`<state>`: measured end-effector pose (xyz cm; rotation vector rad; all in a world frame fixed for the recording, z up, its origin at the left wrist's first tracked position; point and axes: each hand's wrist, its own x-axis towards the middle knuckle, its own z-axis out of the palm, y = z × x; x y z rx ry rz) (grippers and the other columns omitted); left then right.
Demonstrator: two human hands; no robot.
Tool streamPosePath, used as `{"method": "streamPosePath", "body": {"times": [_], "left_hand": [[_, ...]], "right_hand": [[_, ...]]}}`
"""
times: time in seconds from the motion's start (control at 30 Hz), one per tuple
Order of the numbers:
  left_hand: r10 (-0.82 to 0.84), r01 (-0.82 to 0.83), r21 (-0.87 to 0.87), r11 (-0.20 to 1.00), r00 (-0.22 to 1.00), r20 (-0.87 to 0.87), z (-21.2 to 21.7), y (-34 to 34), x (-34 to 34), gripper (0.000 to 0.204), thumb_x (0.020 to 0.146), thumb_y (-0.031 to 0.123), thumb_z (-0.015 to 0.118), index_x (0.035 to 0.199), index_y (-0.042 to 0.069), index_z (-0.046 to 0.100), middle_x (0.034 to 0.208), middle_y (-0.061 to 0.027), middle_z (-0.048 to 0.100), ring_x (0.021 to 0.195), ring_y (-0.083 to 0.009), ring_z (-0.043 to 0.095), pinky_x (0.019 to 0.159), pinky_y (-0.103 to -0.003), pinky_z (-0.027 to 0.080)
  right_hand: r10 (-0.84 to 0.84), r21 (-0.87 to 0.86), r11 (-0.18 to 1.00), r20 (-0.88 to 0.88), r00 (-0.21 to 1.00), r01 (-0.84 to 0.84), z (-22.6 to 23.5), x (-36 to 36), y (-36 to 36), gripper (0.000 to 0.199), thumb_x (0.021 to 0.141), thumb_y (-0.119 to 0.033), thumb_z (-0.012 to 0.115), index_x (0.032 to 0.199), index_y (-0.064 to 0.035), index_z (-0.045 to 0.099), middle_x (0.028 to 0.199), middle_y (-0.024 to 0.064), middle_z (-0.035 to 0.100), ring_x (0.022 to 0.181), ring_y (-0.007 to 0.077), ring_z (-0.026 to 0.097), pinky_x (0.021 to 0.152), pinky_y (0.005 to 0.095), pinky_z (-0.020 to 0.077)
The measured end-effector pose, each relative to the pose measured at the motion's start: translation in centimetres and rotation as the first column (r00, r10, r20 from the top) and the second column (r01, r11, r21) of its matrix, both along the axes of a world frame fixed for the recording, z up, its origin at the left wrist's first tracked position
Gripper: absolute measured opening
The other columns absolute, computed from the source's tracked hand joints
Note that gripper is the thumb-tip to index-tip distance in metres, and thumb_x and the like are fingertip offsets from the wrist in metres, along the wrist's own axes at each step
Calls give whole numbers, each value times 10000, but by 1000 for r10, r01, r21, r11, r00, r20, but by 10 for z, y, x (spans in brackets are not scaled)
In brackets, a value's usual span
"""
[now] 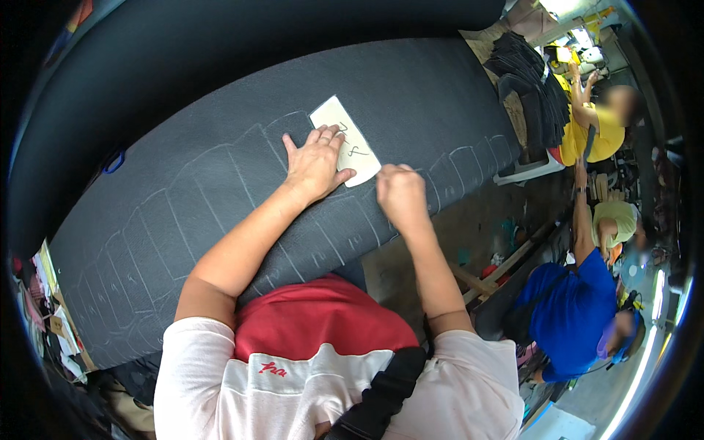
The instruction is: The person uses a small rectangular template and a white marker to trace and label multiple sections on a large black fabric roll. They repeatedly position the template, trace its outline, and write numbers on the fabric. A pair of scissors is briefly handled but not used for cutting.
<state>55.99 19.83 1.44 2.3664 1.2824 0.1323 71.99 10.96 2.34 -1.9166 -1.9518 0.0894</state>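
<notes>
Two hands work on a broad sheet of dark grey fabric (183, 147) that covers the worktop and carries a long row of chalked outlines (169, 213), running from the lower left edge up toward the right. The left hand (317, 163) lies flat and open, fingers spread, pressing a pale cream card template (350, 136) down onto the fabric; its palm rests on the cloth and its fingers cover the template's lower left part. Just beside it, at the template's right corner, the right hand (400, 192) is closed in a loose fist around a thin marking tool (412, 171), too small to tell its kind, with the tip close to the template's edge. Farther right, past the fabric's end, a stack of dark cut pieces (539, 88) stands, and other people sit lower down, one in a yellow shirt (598, 128) and one in a blue shirt (572, 308).
</notes>
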Motion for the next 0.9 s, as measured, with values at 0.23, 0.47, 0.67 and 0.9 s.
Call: {"method": "streamPosePath", "body": {"times": [0.23,0.47,0.67,0.9], "left_hand": [[105,-107,-26,994,991,-81,10,22,13,707,611,378,831,1178,62,549,1427,-306,266,1371,-457,146,1000,-735,160],[-28,-300,252,920,593,805,39,33,16,260,650,-67,650,886,40,626,796,-100,631,713,-240,625,669,-335,514],[-474,11,550,835,521,710,25,-6,47,192,596,-39,704,742,80,667,818,-50,630,819,-216,613,696,-318,515],[-188,62,310,949,899,396,-14,3,54,593,808,273,657,1314,58,435,1369,-141,451,1317,-282,371,1071,-553,235]], "right_hand": [[273,27,952,-520,809,-304,-10,-48,-4,139,775,-26,608,880,44,666,706,167,659,648,230,655,618,325,522],[-50,-45,996,-997,60,81,32,26,17,350,963,-265,484,1157,18,552,902,167,642,731,225,660,612,316,557],[82,88,996,-976,-201,-22,25,73,38,375,868,-13,571,1228,45,482,1042,162,613,903,226,644,761,328,556],[-90,-95,995,-976,198,-13,-34,85,55,494,738,176,564,1214,53,516,1005,107,618,858,134,622,762,222,510]]}}
